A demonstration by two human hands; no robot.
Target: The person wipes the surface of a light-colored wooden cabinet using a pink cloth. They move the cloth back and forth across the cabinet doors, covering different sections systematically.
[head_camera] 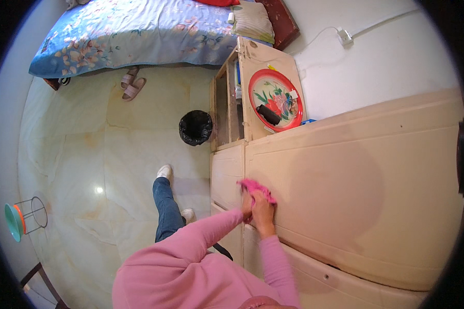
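Note:
Both of my hands are close together on a bright pink cloth (257,186), at the near left edge of a large beige padded panel (332,185). My left hand (247,204) grips the cloth from its left side and is partly hidden behind the other hand. Beside it, my right hand (263,208) has its fingers closed on the bunched cloth. Part of the cloth lies over the panel's edge.
Beyond the panel, a wooden cabinet (270,50) bears a red-rimmed floral tray (255,112) with a black object. A black-lined bin (195,128) stands beside it. Slippers (133,90) lie near a bed (139,42); a green basin (14,223) on a wire stand is far left.

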